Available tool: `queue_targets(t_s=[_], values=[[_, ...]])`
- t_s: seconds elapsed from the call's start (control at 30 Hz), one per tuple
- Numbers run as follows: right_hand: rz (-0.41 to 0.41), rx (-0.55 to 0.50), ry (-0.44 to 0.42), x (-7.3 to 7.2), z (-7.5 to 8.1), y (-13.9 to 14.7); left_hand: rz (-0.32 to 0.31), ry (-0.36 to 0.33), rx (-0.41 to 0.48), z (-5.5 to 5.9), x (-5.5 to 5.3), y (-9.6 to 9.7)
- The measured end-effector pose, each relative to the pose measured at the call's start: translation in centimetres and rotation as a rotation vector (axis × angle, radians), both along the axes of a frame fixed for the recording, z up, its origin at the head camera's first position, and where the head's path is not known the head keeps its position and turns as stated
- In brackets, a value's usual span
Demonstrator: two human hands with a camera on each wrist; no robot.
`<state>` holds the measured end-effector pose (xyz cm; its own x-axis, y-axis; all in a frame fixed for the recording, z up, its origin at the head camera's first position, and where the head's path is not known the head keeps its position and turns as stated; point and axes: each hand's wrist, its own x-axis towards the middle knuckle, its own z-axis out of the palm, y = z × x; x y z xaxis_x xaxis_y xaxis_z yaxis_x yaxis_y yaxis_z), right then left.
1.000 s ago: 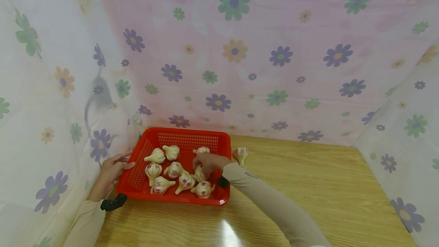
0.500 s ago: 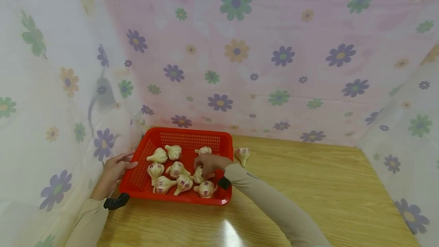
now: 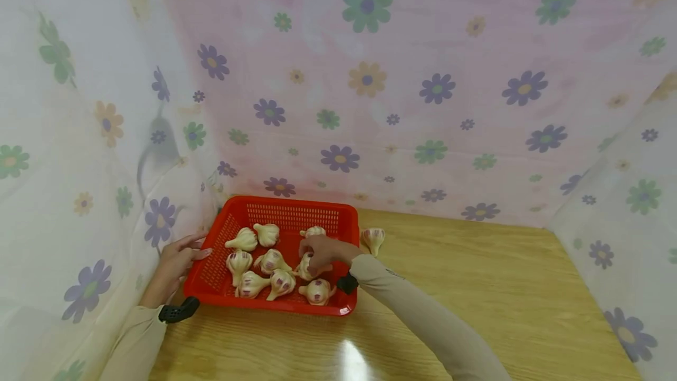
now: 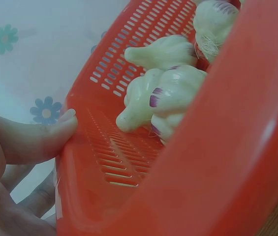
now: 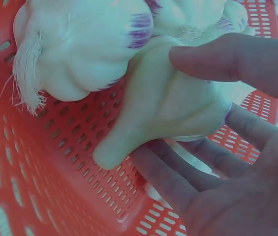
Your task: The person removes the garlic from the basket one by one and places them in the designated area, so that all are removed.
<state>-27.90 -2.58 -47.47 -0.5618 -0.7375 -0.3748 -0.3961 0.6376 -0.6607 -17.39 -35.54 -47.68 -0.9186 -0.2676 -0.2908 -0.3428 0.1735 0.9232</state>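
Note:
A red plastic basket point(image 3: 293, 204) with slotted walls stands on the table, several garlic bulbs point(image 3: 272, 260) spread across its floor. My left hand point(image 3: 177, 263) grips the basket's left rim; in the left wrist view the thumb lies over the edge and the other fingers are outside the wall. Inside the basket, toward its right side, my right hand point(image 3: 322, 251) holds one garlic bulb point(image 5: 163, 103), thumb on top and fingers beneath. Its stem points away from the palm in the right wrist view. Another garlic bulb point(image 5: 84, 44) with stringy roots lies right beside it.
One garlic bulb point(image 3: 373, 240) sits on the wooden table point(image 3: 476, 287), just outside the basket's right wall. Flower-patterned cloth point(image 3: 391, 151) hangs behind and along both sides, close to the basket's left end.
A garlic bulb near the basket's front middle has shifted slightly left, and the bulb at my right hand has shifted slightly. My left hand stays at the rim.

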Motion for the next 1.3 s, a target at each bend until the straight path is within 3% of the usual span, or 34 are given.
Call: queue_targets(t_s=[0.4,0.6,0.77,0.83,0.87,1.1,1.3], values=[[-0.083,-0.140,0.015,-0.2,0.3,1.4,-0.002,-0.017,0.001,0.2,0.1,0.3],[-0.148,-0.242,-0.049,-0.4,1.2,2.6,0.035,-0.030,0.030,-1.1,-0.3,-0.5],[-0.177,-0.306,-0.019,-0.6,2.0,3.5,0.039,-0.029,0.058,-2.5,-0.9,-1.7],[-0.186,-0.319,-0.007,-0.7,2.1,3.9,0.007,-0.023,0.050,-2.3,-0.8,-1.7],[-0.193,-0.329,-0.009,-0.7,2.2,4.0,0.020,-0.021,0.064,-2.4,-0.8,-1.7],[-0.219,-0.402,-0.041,-0.7,2.7,5.1,0.006,-0.017,-0.001,-0.2,0.1,0.0],[-0.262,-0.458,-0.094,-0.8,2.9,6.0,0.031,-0.042,-0.009,0.1,0.2,0.3]])
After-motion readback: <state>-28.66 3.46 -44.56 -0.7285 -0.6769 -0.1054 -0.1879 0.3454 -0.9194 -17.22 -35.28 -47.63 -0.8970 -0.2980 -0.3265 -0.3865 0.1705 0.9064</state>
